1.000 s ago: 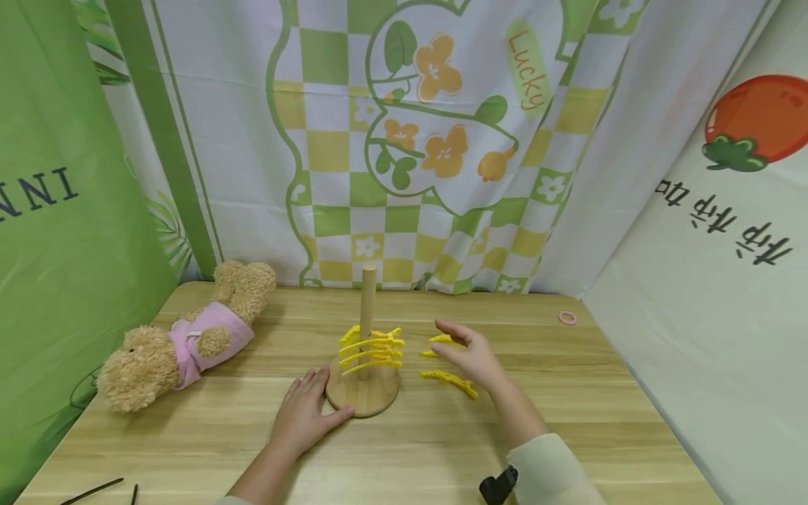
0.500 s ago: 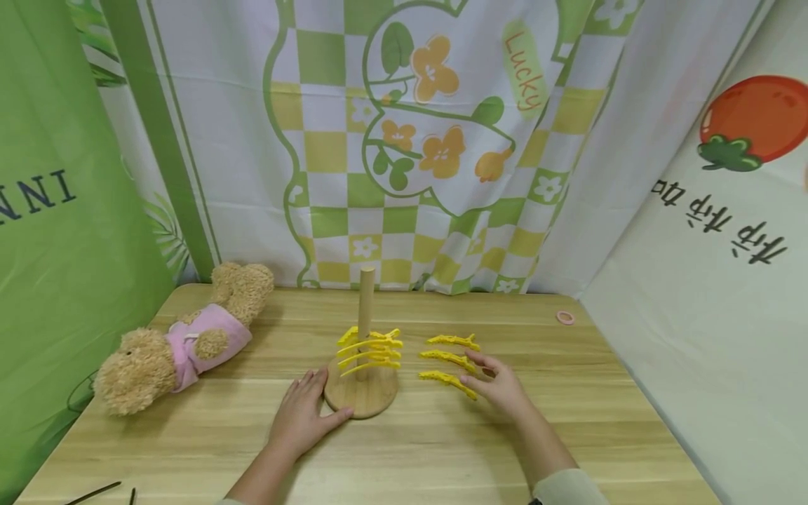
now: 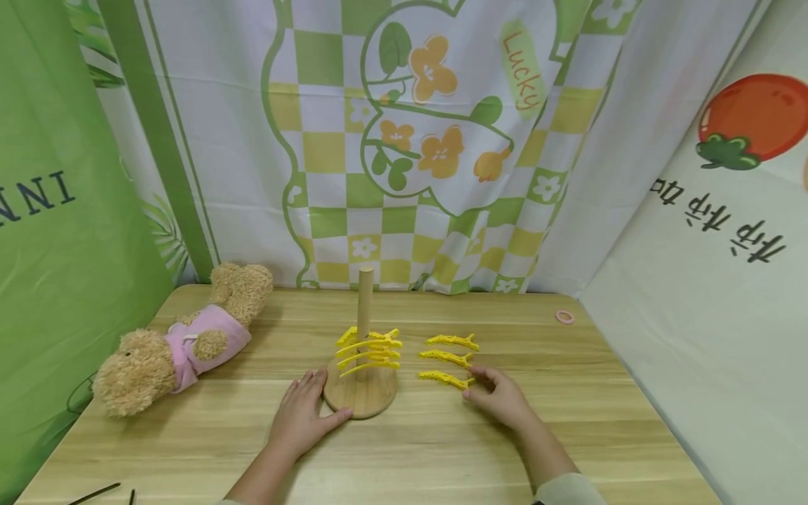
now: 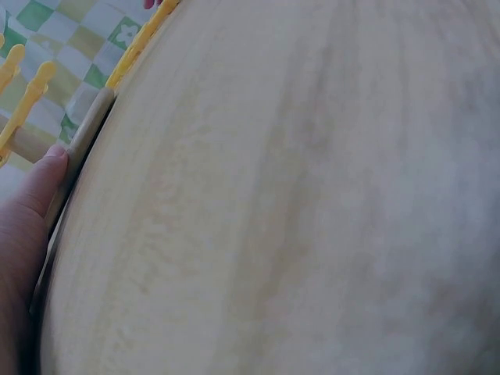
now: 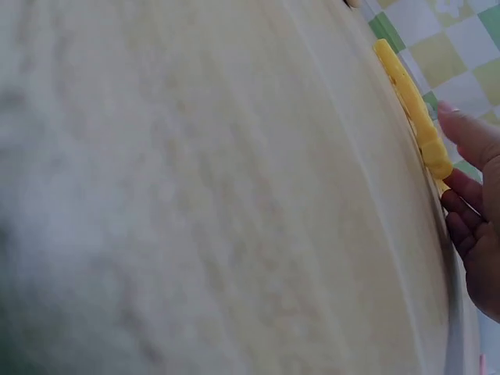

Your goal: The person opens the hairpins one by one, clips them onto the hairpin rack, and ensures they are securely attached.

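A round wooden base (image 3: 372, 405) carries an upright wooden post (image 3: 365, 301). Several yellow hair clips (image 3: 369, 354) are gathered around the post's lower part. My left hand (image 3: 304, 410) rests against the base's left and near edge, fingers and thumb spread; its thumb (image 4: 47, 176) lies on the rim in the left wrist view. Three more yellow clips lie in a row to the right: far (image 3: 453, 341), middle (image 3: 445, 358) and near (image 3: 442, 379). My right hand (image 3: 501, 400) is at the near clip's right end. In the right wrist view the thumb (image 5: 469, 133) stands apart from that clip (image 5: 414, 101).
A teddy bear in pink (image 3: 208, 337) lies on the table's left side. A pink ring (image 3: 564, 318) is at the back right. Thin dark sticks (image 3: 95, 493) lie at the front left. Patterned curtains (image 3: 328, 140) and a white printed sheet (image 3: 713, 280) border the table.
My right hand has drawn back from above the far clips and come down to the near clip's right end. The left hand stays at the base, and the clips look unmoved.
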`<state>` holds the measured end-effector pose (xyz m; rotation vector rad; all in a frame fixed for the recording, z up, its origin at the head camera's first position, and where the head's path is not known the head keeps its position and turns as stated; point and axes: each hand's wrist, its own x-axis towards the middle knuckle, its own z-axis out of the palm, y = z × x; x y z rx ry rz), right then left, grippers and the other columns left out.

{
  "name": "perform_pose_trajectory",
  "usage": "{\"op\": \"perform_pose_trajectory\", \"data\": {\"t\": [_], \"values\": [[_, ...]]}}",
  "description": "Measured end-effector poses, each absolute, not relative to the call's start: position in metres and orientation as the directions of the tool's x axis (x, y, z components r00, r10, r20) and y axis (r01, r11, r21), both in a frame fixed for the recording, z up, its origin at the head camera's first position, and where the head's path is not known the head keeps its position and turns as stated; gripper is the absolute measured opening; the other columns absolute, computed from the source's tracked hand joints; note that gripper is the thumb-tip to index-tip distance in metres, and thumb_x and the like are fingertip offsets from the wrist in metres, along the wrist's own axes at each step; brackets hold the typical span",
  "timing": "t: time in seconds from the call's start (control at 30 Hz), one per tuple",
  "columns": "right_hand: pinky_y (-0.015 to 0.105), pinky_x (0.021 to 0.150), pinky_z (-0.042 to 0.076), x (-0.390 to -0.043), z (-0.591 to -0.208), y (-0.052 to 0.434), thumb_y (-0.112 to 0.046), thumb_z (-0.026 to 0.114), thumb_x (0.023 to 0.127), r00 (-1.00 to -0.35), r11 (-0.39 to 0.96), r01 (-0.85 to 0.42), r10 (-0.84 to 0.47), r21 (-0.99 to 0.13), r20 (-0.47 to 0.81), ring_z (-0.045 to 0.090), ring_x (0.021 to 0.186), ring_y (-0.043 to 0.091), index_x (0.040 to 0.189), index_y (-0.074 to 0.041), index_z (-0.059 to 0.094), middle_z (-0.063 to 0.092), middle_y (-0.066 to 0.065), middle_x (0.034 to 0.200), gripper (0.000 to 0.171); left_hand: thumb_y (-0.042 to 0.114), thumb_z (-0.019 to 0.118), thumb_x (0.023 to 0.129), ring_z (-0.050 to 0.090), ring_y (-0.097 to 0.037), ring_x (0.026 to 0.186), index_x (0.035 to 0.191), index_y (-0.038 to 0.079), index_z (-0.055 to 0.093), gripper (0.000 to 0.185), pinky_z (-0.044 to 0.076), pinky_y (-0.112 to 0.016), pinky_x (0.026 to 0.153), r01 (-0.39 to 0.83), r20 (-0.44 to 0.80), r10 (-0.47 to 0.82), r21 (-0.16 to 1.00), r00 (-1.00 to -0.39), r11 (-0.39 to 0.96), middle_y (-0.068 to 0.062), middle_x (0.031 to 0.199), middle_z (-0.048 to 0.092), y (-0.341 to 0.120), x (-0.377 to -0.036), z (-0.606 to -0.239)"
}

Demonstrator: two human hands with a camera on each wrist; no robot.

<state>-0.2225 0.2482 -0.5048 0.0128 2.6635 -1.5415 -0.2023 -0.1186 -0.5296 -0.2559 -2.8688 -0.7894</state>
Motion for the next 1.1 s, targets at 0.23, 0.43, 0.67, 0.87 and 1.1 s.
{"op": "perform_pose_trajectory", "data": {"t": [0.23,0.43,0.67,0.87,1.1], "values": [[0.039,0.105,0.031,-0.223,-0.509,0.251,-0.033,0.073,0.066,-0.997,0.581,0.023,-0.044,-0.814,-0.06,0.038,0.123,0.022,0.113,-0.018,0.054,0.048,0.002,0.125,0.054,0.073,0.045,0.066,0.028,-0.028,0.129,0.134,0.011,0.032,0.093,0.014,-0.045,0.109,0.206,0.188,0.129,0.485,-0.974,0.85,-0.007,0.137,0.037,-0.119,-0.201,-0.53],[0.042,0.103,0.032,-0.224,-0.51,0.252,-0.036,0.071,0.067,-0.997,0.664,-0.011,-0.06,-0.747,-0.039,0.039,0.121,0.023,0.112,-0.022,0.056,0.049,0.001,0.123,0.05,0.073,0.045,0.066,0.028,-0.028,0.129,0.134,0.011,0.032,0.093,0.014,-0.044,0.109,0.202,0.184,0.127,0.488,-0.975,0.849,-0.006,0.137,0.037,-0.119,-0.202,-0.531],[0.043,0.102,0.033,-0.224,-0.509,0.251,-0.036,0.071,0.068,-0.998,0.682,-0.004,-0.053,-0.731,-0.045,0.041,0.119,0.023,0.108,-0.022,0.058,0.051,0.001,0.12,0.044,0.074,0.045,0.066,0.028,-0.028,0.129,0.134,0.011,0.033,0.093,0.014,-0.044,0.109,0.202,0.186,0.125,0.487,-0.975,0.85,-0.006,0.137,0.037,-0.119,-0.202,-0.531],[0.041,0.1,0.036,-0.225,-0.505,0.25,-0.032,0.072,0.066,-0.998,0.623,0.028,-0.022,-0.782,-0.054,0.046,0.114,0.022,0.106,-0.019,0.059,0.055,0.001,0.115,0.044,0.073,0.047,0.066,0.028,-0.028,0.129,0.134,0.011,0.032,0.093,0.014,-0.045,0.109,0.196,0.184,0.119,0.493,-0.976,0.848,-0.007,0.137,0.037,-0.119,-0.201,-0.53],[0.034,0.092,0.045,-0.225,-0.485,0.242,-0.025,0.068,0.073,-0.995,0.509,0.074,-0.026,-0.857,-0.101,0.051,0.106,0.018,0.11,-0.017,0.055,0.056,0.0,0.112,0.04,0.071,0.049,0.066,0.028,-0.028,0.129,0.134,0.01,0.032,0.093,0.014,-0.044,0.109,0.2,0.185,0.122,0.494,-0.975,0.846,-0.007,0.137,0.037,-0.118,-0.201,-0.528]]}}
